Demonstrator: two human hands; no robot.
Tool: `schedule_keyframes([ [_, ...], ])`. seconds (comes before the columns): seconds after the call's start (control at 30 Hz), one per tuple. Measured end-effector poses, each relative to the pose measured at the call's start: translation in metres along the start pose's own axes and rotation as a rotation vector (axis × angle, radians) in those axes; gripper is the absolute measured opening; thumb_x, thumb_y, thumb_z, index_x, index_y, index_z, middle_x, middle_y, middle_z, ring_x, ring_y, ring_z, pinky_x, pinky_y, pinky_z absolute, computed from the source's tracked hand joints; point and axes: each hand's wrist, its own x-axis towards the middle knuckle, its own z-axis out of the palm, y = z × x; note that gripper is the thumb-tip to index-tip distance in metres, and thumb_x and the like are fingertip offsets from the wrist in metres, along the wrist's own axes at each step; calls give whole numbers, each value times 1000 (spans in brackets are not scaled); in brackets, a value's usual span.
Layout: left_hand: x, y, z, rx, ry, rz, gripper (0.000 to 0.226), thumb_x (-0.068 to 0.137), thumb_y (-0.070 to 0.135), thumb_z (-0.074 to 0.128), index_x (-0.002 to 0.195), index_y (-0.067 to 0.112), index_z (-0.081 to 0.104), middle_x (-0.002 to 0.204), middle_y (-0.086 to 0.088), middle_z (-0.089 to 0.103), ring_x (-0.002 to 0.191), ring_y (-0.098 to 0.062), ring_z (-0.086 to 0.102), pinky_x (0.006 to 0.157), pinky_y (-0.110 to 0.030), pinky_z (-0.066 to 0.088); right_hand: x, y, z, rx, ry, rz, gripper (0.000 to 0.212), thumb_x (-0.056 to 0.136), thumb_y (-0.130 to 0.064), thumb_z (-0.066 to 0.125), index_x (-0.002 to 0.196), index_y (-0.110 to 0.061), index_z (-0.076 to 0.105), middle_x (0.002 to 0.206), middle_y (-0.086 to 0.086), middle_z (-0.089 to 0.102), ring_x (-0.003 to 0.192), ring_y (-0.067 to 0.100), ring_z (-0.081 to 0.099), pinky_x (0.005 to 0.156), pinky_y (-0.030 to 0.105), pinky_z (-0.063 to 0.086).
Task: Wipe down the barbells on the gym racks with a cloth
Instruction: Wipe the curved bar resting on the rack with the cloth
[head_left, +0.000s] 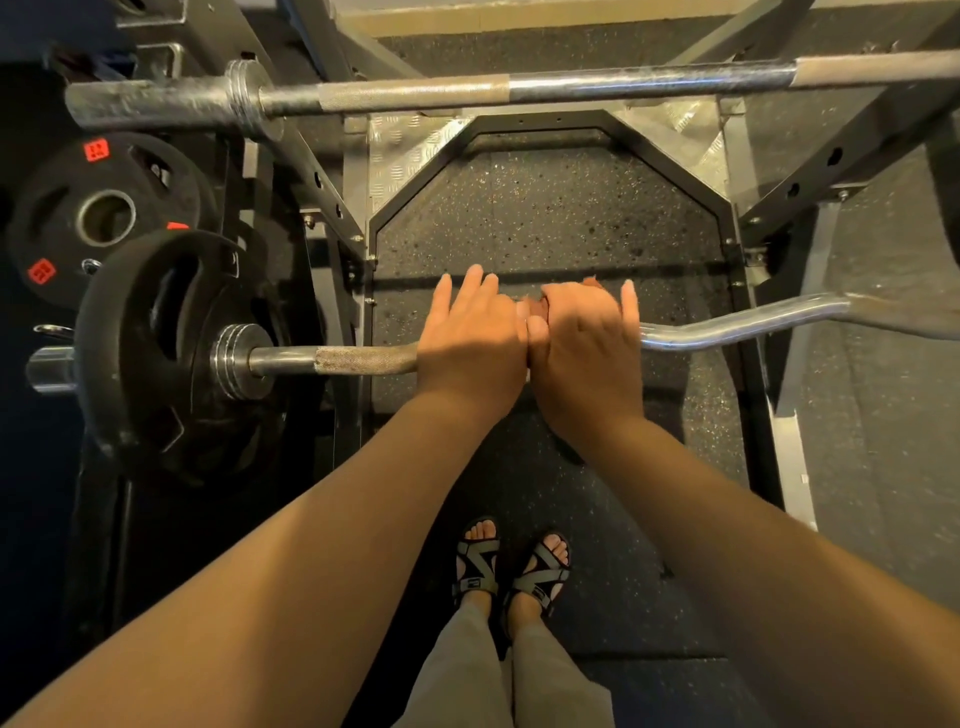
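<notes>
Both forearms (322, 545) of the person reach forward over the sandals (511, 569), which stand close to the rack, so the body is square to the work. Just beyond, the two hands sit side by side, touching, on the middle of the curved bar (358, 359). The left hand (470, 335) lies flat on it with straight fingers and holds nothing; I think it only steadies the bar so it does not roll. The right hand (584, 343) is curled around a reddish cloth (535, 307) and presses it on the metal. Only small edges of the cloth show between and beyond the hands. To the left, a black weight plate (156, 343) is loaded on the sleeve, which probably keeps this bar heavy and quiet. Farther away and higher, a straight barbell (623, 85) rests across the rack (779, 197), well apart from the hands; it seems to wait its turn.
</notes>
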Motion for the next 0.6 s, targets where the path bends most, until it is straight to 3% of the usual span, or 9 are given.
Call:
schedule_keyframes([
  [0.07,-1,0,2,-14,25,-6,53,103,28,22,135,4,56,155,-17,44,152,-32,25,125,-50,17,0,13,-5,10,-33,-136,34,109,-36,31,108,-15,58,97,2,58,96,28,56,120,56,25],
  [0.13,-6,-2,7,-4,122,2,64,103,28,9,129,0,60,148,-21,51,148,-35,35,123,-52,24,-3,30,-12,29,-38,-151,34,111,-42,31,103,-21,56,94,0,56,92,23,54,122,56,22],
  [0.27,-10,0,14,39,228,32,72,106,22,-2,122,-1,63,143,-24,56,144,-37,41,121,-50,23,-9,24,-15,84,46,164,38,111,-41,29,88,-21,52,89,-1,53,95,24,54,123,59,18],
  [0.33,-9,1,16,27,264,17,64,107,20,6,121,-1,64,141,-23,57,143,-37,42,121,-50,25,-13,11,-6,95,62,178,32,109,-35,33,94,-18,56,95,2,54,104,27,54,125,60,13],
  [0.4,-10,0,19,-2,309,1,57,108,19,14,120,-2,65,139,-22,59,141,-35,45,121,-50,30,-16,9,0,67,66,31,29,109,-30,36,109,-12,59,106,9,56,115,32,53,126,59,10],
  [0.5,-14,-3,22,-35,354,41,57,109,20,13,119,-2,65,138,-22,60,140,-35,48,120,-51,32,-12,26,-10,32,-12,-99,30,111,-38,32,98,-19,52,92,0,52,91,22,51,124,58,17],
  [0.6,-14,-5,25,-17,330,55,43,110,13,23,116,1,65,135,-22,62,137,-36,51,118,-50,37,-15,35,-17,26,24,115,43,112,-43,21,92,-21,53,90,-3,53,92,20,53,125,57,13],
])
